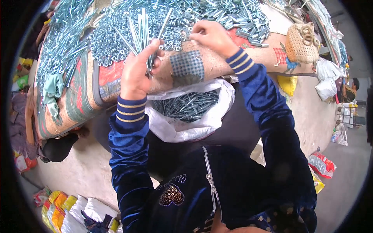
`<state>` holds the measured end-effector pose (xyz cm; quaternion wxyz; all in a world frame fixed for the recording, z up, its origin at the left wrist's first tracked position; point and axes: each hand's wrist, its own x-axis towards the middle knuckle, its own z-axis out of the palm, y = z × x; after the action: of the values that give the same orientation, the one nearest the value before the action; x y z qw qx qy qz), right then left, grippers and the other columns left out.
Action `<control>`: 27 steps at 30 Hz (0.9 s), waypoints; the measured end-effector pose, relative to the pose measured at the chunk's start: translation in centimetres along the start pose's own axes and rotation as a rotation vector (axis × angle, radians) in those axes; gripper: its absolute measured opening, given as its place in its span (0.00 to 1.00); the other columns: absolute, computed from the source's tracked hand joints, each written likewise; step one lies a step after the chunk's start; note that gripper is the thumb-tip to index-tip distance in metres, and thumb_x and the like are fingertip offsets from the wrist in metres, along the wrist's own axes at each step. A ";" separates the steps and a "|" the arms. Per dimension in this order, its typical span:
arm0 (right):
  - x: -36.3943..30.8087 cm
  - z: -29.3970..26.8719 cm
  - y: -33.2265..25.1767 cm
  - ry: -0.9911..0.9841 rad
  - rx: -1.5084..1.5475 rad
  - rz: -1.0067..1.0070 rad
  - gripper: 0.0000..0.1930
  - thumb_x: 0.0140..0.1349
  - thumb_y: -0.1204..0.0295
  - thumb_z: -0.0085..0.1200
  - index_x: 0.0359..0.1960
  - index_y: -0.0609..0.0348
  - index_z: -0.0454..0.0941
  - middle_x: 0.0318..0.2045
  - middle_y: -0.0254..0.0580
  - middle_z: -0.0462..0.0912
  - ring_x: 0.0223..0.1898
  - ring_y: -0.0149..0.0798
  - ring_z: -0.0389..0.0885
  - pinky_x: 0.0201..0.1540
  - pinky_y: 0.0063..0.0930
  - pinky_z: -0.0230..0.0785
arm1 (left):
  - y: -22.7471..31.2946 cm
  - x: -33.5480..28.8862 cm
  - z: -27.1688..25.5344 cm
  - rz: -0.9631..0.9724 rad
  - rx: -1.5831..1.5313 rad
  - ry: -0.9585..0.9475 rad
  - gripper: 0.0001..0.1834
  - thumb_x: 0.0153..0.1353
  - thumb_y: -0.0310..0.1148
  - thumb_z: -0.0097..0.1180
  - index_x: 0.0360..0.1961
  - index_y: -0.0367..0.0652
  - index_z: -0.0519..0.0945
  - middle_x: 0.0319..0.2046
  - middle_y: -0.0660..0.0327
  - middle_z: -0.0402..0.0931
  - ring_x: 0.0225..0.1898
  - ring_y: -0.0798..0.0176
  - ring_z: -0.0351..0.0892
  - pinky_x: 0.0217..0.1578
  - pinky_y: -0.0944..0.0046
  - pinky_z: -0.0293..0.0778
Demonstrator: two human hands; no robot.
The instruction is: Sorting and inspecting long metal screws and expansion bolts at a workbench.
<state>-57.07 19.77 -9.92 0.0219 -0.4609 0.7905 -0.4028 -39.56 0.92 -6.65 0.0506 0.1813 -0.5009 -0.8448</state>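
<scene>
My left hand (139, 72) is closed round a fanned bundle of long thin metal rods (142, 31), which stick up over the table edge. My right hand (214, 38) is pinched at the near side of a heap of small metal nuts (110, 43); what sits between its fingertips is too small to make out. Below and between my forearms a white sack (171, 134) gapes, with many dark metal rod-like pieces (186, 106) inside.
Long rods (58, 50) cover the table's left side, and short metal sleeves (252, 29) lie at the back right. A checked cloth patch (187, 65) is on the cover. A woven bag (301, 42) rests at right. Another person's dark head (60, 147) shows at left.
</scene>
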 end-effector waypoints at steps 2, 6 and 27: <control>-0.1 -1.2 -0.4 0.009 0.484 0.384 0.13 0.54 0.65 0.63 0.33 0.63 0.79 0.27 0.37 0.82 0.28 0.28 0.80 0.32 0.20 0.72 | -0.7 -0.5 0.1 0.003 0.025 0.031 0.11 0.59 0.34 0.58 0.38 0.36 0.79 0.23 0.65 0.75 0.18 0.77 0.68 0.15 0.78 0.60; 0.1 -2.3 -1.1 0.054 0.724 0.447 0.11 0.53 0.68 0.64 0.32 0.62 0.79 0.27 0.36 0.81 0.27 0.27 0.80 0.31 0.18 0.74 | -1.6 -1.1 0.6 -0.087 -0.005 -0.016 0.10 0.60 0.34 0.58 0.37 0.38 0.79 0.22 0.66 0.75 0.16 0.78 0.68 0.13 0.79 0.59; -0.1 1.0 -6.1 0.328 0.455 0.102 0.08 0.55 0.77 0.60 0.37 0.61 0.82 0.34 0.38 0.84 0.33 0.29 0.82 0.37 0.21 0.75 | -2.4 -1.0 0.2 -0.177 -0.096 -0.042 0.07 0.61 0.33 0.56 0.37 0.41 0.77 0.23 0.63 0.75 0.17 0.76 0.68 0.13 0.78 0.58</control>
<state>-52.30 17.70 -6.60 0.0167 -0.3323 0.6950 -0.6374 -38.44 2.53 -8.37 -0.0261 0.2042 -0.4426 -0.8727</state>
